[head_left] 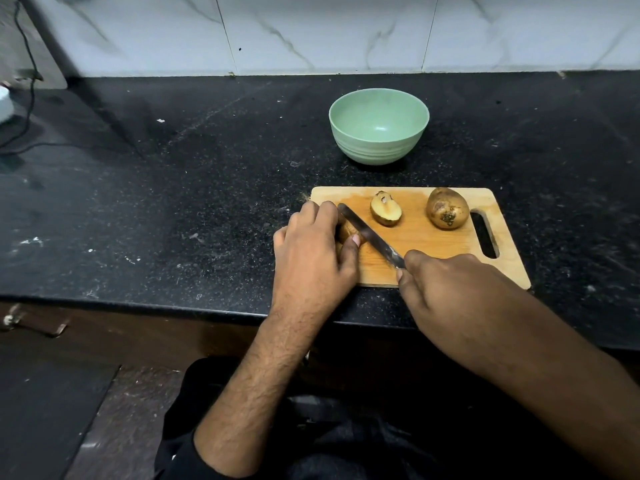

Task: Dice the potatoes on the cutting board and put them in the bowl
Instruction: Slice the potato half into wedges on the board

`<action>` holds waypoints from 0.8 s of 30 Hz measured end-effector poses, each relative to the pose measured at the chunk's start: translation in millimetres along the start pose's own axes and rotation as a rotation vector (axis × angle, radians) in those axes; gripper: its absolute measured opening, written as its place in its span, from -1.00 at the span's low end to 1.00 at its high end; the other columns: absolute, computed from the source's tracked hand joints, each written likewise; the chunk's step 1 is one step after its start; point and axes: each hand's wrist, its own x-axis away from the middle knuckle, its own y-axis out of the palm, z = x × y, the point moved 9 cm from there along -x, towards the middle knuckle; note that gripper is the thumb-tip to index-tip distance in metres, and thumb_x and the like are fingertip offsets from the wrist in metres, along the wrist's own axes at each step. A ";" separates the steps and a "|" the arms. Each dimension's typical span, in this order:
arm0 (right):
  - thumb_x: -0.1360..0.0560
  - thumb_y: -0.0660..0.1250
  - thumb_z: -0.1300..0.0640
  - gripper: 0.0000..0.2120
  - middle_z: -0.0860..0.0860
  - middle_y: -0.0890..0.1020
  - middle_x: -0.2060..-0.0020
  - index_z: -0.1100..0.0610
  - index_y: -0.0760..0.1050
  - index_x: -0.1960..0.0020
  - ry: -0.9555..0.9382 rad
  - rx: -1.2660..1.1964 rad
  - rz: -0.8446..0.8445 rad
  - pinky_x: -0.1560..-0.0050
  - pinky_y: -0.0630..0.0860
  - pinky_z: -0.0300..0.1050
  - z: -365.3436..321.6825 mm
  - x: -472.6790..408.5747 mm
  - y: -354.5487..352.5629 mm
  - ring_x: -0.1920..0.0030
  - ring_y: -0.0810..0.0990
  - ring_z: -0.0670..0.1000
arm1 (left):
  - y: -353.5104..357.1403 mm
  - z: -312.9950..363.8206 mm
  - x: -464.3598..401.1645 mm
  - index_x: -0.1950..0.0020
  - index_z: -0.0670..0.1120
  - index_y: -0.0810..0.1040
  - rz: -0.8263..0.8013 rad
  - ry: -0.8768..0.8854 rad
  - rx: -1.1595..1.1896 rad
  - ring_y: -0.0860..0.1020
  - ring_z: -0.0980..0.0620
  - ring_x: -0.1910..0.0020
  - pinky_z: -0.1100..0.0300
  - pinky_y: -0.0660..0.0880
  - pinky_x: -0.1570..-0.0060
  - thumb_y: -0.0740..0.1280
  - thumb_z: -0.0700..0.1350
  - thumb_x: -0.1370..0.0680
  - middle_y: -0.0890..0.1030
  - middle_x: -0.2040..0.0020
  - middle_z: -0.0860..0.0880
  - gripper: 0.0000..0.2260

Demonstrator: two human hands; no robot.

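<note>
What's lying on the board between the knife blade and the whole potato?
Head view: a half potato, cut face up, sits between the knife and the whole potato on the cutting board.

We saw a black speckled countertop (pixel 173 209) filling the middle of the frame, with a white marble-veined tiled wall (pixel 346 32) along the top. At the far left a black cable (pixel 29 98) trailed down beside a white object (pixel 4 105), cut off by the edge.
</note>
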 end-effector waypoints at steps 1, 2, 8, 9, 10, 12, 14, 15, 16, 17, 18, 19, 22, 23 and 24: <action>-0.70 -0.04 -0.10 -0.84 -0.06 0.44 0.28 -0.08 0.24 -0.02 0.000 0.003 0.004 0.42 0.23 -0.21 -0.1 0.0 -0.2 0.31 0.39 -0.11 | -0.2 2.2 0.0 -0.09 0.00 0.40 0.002 0.016 -0.019 0.39 0.05 -0.04 0.03 0.29 -0.10 0.32 0.05 -0.55 0.35 0.00 0.10 -0.79; -0.70 -0.04 -0.10 -0.82 -0.06 0.44 0.28 -0.06 0.27 -0.04 0.000 0.010 0.011 0.42 0.23 -0.20 -0.1 -0.1 -0.2 0.32 0.39 -0.10 | -0.9 4.6 0.1 -0.08 0.01 0.38 0.007 0.032 -0.037 0.37 0.06 -0.02 0.05 0.28 -0.08 0.31 0.04 -0.55 0.33 0.01 0.11 -0.80; -0.70 0.02 0.01 -0.81 -0.02 0.41 0.27 0.00 0.31 -0.26 0.037 0.099 0.019 0.42 0.26 -0.14 -2.5 -0.9 4.9 0.34 0.32 -0.08 | -0.6 5.8 -4.0 0.00 0.05 0.27 -0.008 0.066 -0.070 0.27 0.13 0.02 0.10 0.21 -0.04 0.31 0.04 -0.56 0.31 0.03 0.12 -0.79; -0.70 0.06 0.04 -0.83 -0.02 0.40 0.27 0.01 0.30 -0.26 0.045 0.103 0.012 0.43 0.24 -0.15 -3.2 -1.6 6.4 0.34 0.32 -0.07 | -0.6 5.9 -4.7 0.01 0.06 0.24 -0.010 0.069 -0.062 0.26 0.14 0.03 0.10 0.21 -0.04 0.32 0.03 -0.56 0.31 0.03 0.12 -0.77; -0.69 0.08 0.07 -0.84 -0.01 0.40 0.27 0.01 0.30 -0.26 0.053 0.103 0.006 0.43 0.24 -0.14 -3.3 -2.5 7.4 0.34 0.32 -0.06 | -0.7 6.0 -5.1 0.01 0.07 0.23 -0.011 0.072 -0.053 0.25 0.15 0.02 0.10 0.21 -0.04 0.32 0.03 -0.56 0.31 0.03 0.13 -0.75; -0.69 0.08 0.08 -0.84 0.00 0.40 0.27 0.01 0.30 -0.27 0.062 0.104 0.000 0.41 0.25 -0.13 -2.6 -5.0 7.6 0.33 0.33 -0.05 | -0.5 5.2 -5.5 0.00 0.08 0.25 -0.012 0.072 -0.037 0.24 0.16 0.02 0.11 0.20 -0.04 0.33 0.02 -0.55 0.31 0.02 0.13 -0.75; -0.69 0.07 0.08 -0.82 0.00 0.38 0.26 0.02 0.28 -0.29 0.076 0.109 -0.019 0.41 0.24 -0.13 -1.0 -7.2 6.8 0.33 0.30 -0.05 | -0.1 3.6 -5.7 -0.04 0.05 0.33 -0.009 0.069 -0.034 0.24 0.17 0.02 0.13 0.18 -0.05 0.34 0.02 -0.55 0.31 0.02 0.14 -0.80; -0.69 0.08 0.07 -0.81 0.00 0.37 0.26 0.02 0.27 -0.30 0.084 0.115 -0.035 0.42 0.23 -0.14 -0.5 -7.9 7.0 0.33 0.29 -0.04 | 0.4 2.8 -5.9 -0.06 0.03 0.37 -0.008 0.067 -0.034 0.24 0.17 0.01 0.13 0.18 -0.05 0.34 0.02 -0.55 0.31 0.02 0.14 -0.81; -0.69 0.09 0.07 -0.80 0.01 0.35 0.26 0.03 0.27 -0.31 0.088 0.123 -0.045 0.42 0.22 -0.14 -0.9 -9.1 7.2 0.33 0.29 -0.04 | 0.6 2.2 -6.2 -0.07 0.02 0.39 -0.009 0.066 -0.031 0.24 0.17 0.01 0.13 0.17 -0.04 0.35 0.02 -0.55 0.32 0.02 0.13 -0.81; -0.69 0.10 0.08 -0.79 0.00 0.34 0.27 0.03 0.27 -0.31 0.084 0.133 -0.050 0.43 0.21 -0.14 -2.4 -10.8 7.5 0.33 0.29 -0.03 | 0.8 1.5 -6.6 -0.06 0.02 0.39 -0.010 0.067 -0.024 0.25 0.16 0.01 0.14 0.17 -0.04 0.36 0.01 -0.55 0.33 0.02 0.13 -0.81; -0.68 0.11 0.08 -0.79 0.00 0.34 0.27 0.04 0.27 -0.31 0.076 0.141 -0.052 0.43 0.20 -0.14 -4.4 -13.3 7.9 0.33 0.28 -0.04 | 0.8 0.8 -6.9 -0.04 0.04 0.37 -0.011 0.067 -0.013 0.25 0.16 0.02 0.15 0.16 -0.04 0.37 0.01 -0.55 0.33 0.03 0.13 -0.81; -0.68 0.11 0.10 -0.80 0.00 0.34 0.28 0.04 0.28 -0.30 0.070 0.144 -0.055 0.43 0.19 -0.14 -6.4 -16.8 8.4 0.34 0.28 -0.04 | 0.5 0.1 -7.0 -0.02 0.06 0.34 -0.013 0.065 -0.002 0.25 0.17 0.02 0.15 0.15 -0.04 0.37 0.00 -0.54 0.34 0.03 0.13 -0.79; -0.68 0.11 0.12 -0.77 0.00 0.32 0.29 0.05 0.31 -0.32 0.058 0.137 -0.066 0.43 0.19 -0.12 -9.7 -30.5 11.5 0.30 0.33 0.02 | 0.3 -2.7 -6.4 0.01 0.08 0.32 -0.009 0.048 0.036 0.27 0.16 0.01 0.17 0.13 -0.01 0.40 -0.02 -0.53 0.35 0.04 0.14 -0.76; -0.68 0.12 0.12 -0.76 0.00 0.31 0.29 0.05 0.31 -0.34 0.051 0.135 -0.069 0.41 0.22 -0.10 -10.8 -34.9 12.5 0.26 0.34 0.04 | 0.1 -3.4 -6.1 0.01 0.08 0.34 -0.004 0.041 0.044 0.28 0.15 0.01 0.18 0.12 0.00 0.40 -0.02 -0.52 0.36 0.05 0.14 -0.77; -0.67 0.13 0.12 -0.74 0.01 0.30 0.29 0.05 0.32 -0.35 0.046 0.132 -0.076 0.37 0.28 -0.08 -11.6 -38.3 13.4 0.22 0.36 0.06 | -0.1 -3.9 -5.8 0.00 0.07 0.36 0.002 0.035 0.047 0.31 0.13 0.00 0.18 0.13 0.00 0.41 -0.03 -0.52 0.36 0.05 0.13 -0.78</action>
